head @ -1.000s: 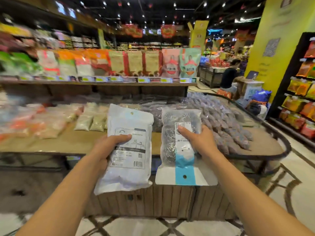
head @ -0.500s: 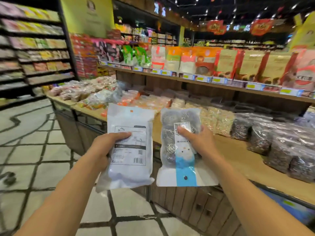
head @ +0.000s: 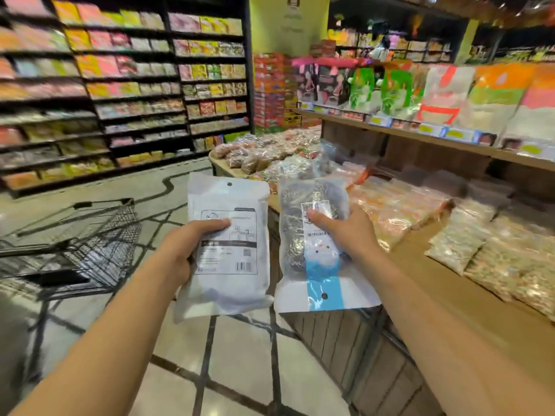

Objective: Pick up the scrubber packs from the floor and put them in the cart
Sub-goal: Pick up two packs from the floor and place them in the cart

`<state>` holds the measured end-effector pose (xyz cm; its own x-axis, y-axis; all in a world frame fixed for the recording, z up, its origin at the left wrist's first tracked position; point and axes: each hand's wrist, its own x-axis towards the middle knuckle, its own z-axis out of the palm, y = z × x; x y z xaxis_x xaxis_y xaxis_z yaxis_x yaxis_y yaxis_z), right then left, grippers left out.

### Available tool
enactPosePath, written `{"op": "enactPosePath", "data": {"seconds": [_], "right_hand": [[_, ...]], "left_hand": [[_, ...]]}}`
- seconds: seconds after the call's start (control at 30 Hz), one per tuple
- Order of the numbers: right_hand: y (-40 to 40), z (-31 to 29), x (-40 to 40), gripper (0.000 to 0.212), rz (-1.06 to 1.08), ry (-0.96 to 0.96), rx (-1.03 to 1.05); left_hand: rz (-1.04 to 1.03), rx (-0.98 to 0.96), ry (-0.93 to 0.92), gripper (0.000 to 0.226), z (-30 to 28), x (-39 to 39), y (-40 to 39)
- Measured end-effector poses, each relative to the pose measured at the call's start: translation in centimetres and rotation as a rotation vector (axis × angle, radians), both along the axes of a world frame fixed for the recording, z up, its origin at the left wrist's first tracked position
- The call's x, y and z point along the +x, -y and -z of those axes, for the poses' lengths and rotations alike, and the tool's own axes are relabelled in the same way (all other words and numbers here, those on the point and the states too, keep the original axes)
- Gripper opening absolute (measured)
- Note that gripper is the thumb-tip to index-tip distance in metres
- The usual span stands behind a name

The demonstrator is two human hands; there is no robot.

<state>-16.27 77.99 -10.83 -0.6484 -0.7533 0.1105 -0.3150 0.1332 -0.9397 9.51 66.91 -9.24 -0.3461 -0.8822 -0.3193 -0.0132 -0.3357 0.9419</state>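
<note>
- Leftmost, tall dark shelves (head: pixel 120 94) packed with bright snack packets line the far side of a supermarket aisle; the labels are too blurred to read.
- Below them, a black wire shopping cart (head: pixel 90 244) stands on the pale tiled floor (head: pixel 240 349) at the left edge of the view, its basket well apart from both packs and lower than the raised hands.
- At centre left, the person's left hand (head: pixel 183 250) grips a white scrubber pack (head: pixel 228 244) by its left edge, thumb pressed across the printed label on the front and fingers hidden behind; the pack hangs upright in the air with its round hang hole at the top and a barcode near the lower right.
- Just beside it, without clearly touching, the right hand (head: pixel 345 232) grasps a clear scrubber pack (head: pixel 315 250) showing silvery steel scrubbers inside, thumb lying over a small white sticker on the front; this pack is held upside down, its blue-and-white header card and hang hole at the bottom.
- Behind and to the right, a wooden display table (head: pixel 435 280) carries rows of clear bags of loose dry goods, and its slatted side drops to the floor beneath the right forearm.
- Farther right, a raised wooden shelf (head: pixel 420 130) bears large upright pouches in green, white and orange, with price tags along its front edge.
</note>
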Motion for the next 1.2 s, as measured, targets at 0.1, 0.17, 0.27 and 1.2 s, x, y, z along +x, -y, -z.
{"op": "enactPosePath", "data": {"seconds": [0.1, 0.17, 0.27, 1.2], "right_hand": [[7.1, -0.3, -0.4, 0.082, -0.056, -0.017, -0.006], [11.4, -0.4, -0.3, 0.095, -0.103, 0.005, -0.006], [17.0, -0.3, 0.5, 0.099, -0.175, 0.002, -0.008], [72.4, 5.1, 12.0, 0.081, -0.427, 0.1, 0.143]], "left_hand": [[-0.076, -0.042, 0.013, 0.017, -0.6, 0.4, 4.7], [-0.106, -0.042, 0.006, 0.016, -0.5, 1.0, 7.9], [-0.154, -0.053, 0.001, 0.026, 0.1, 2.1, 12.7], [-0.432, 0.161, -0.071, 0.043, 6.0, 14.7, 61.4]]}}
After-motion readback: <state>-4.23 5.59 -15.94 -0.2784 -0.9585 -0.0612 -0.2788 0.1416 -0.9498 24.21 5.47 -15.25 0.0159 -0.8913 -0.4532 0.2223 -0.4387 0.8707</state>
